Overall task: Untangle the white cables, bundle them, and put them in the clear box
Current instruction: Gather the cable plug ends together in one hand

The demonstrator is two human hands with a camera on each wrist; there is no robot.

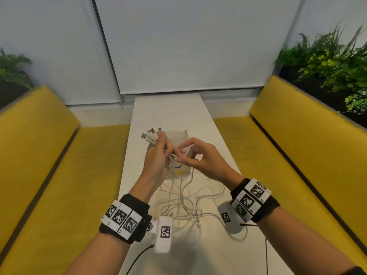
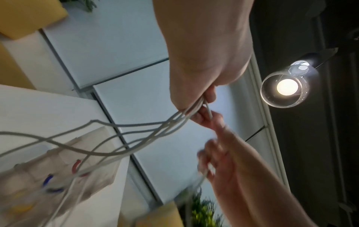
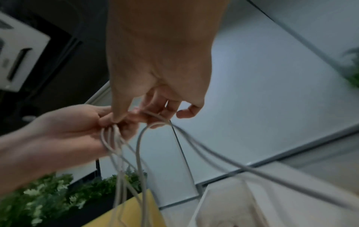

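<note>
Above the clear box (image 1: 178, 135), white cables (image 1: 184, 205) are gripped by the left hand (image 1: 156, 155), one strand pinched by the right hand (image 1: 200, 157), between yellow benches (image 1: 297, 145).

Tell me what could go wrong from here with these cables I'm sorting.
The left hand grips several white cables near their plugs while the rest lies looped and crossed on the table; pulling up now could tighten that tangle into knots. The right hand pinches just one strand beside that grip, so it may slip free. Strands also hang in front of the clear box and could drag or tip it.
</note>
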